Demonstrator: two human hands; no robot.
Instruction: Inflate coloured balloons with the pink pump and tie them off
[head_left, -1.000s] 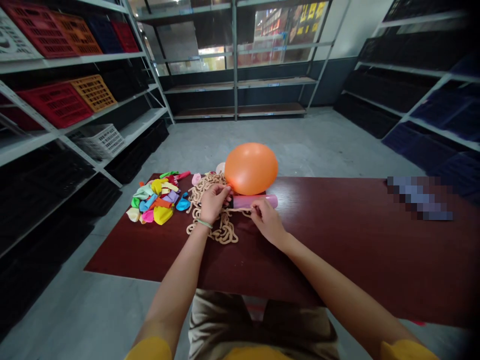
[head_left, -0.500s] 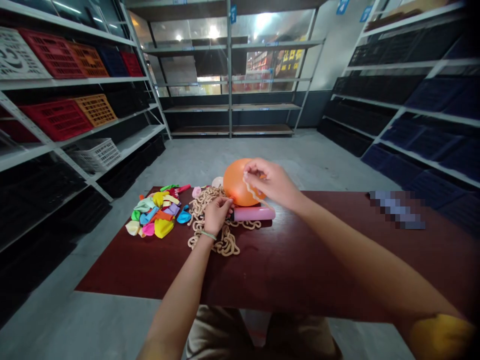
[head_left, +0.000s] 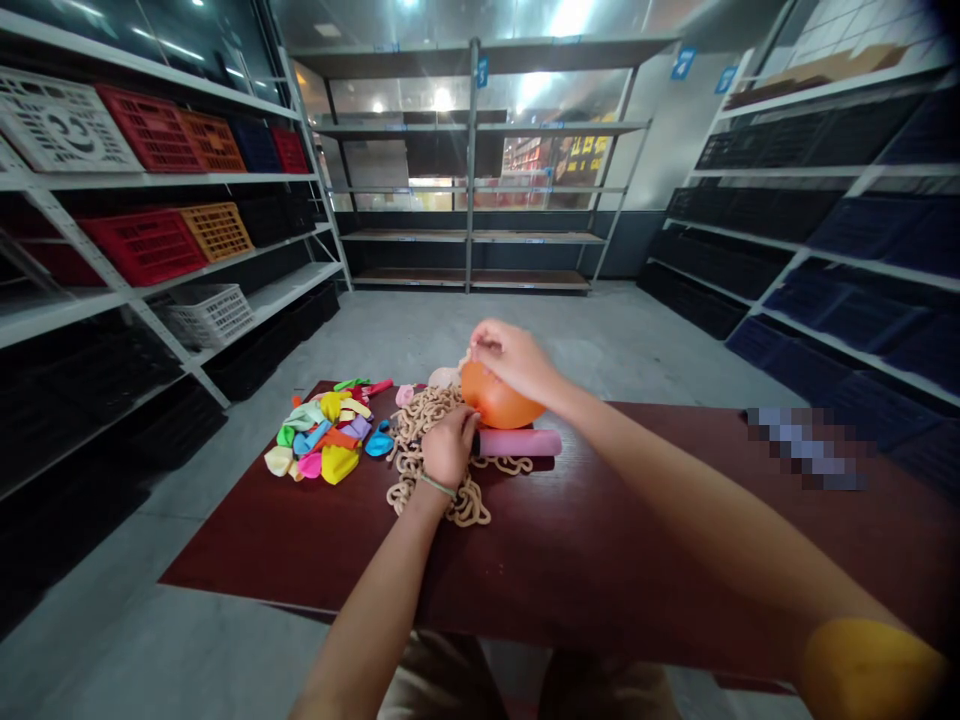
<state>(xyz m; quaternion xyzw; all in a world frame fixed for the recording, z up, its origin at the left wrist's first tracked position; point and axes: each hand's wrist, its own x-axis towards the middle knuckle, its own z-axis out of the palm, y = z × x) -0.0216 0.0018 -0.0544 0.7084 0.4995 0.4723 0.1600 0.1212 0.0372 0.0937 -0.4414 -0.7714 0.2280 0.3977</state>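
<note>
An inflated orange balloon (head_left: 506, 402) rests above the table, its knotted-looking end turned toward me. My left hand (head_left: 448, 447) is closed with thumb and forefinger pinched at that neck, over the heap of beige cord (head_left: 427, 412). Above the balloon, my right hand (head_left: 511, 358) is closed in a pinch on a strand of the same cord, which hangs at its left side. A pink balloon pump (head_left: 523, 443) lies just right of my left hand, on some loops of cord. Whether the strand goes round the balloon's neck is hidden by my fingers.
Left of the cord lies a pile of flat coloured balloons (head_left: 322, 437), with a blue balloon (head_left: 379, 440) apart from it. A blurred-out flat object (head_left: 806, 447) is at the right of the dark red table (head_left: 600, 560). Shelves with crates (head_left: 142, 245) stand around.
My right hand has moved left across the balloon's top, carrying the cord strand from the balloon's right side to its left. My left hand stays at the neck. The view has tilted up slightly.
</note>
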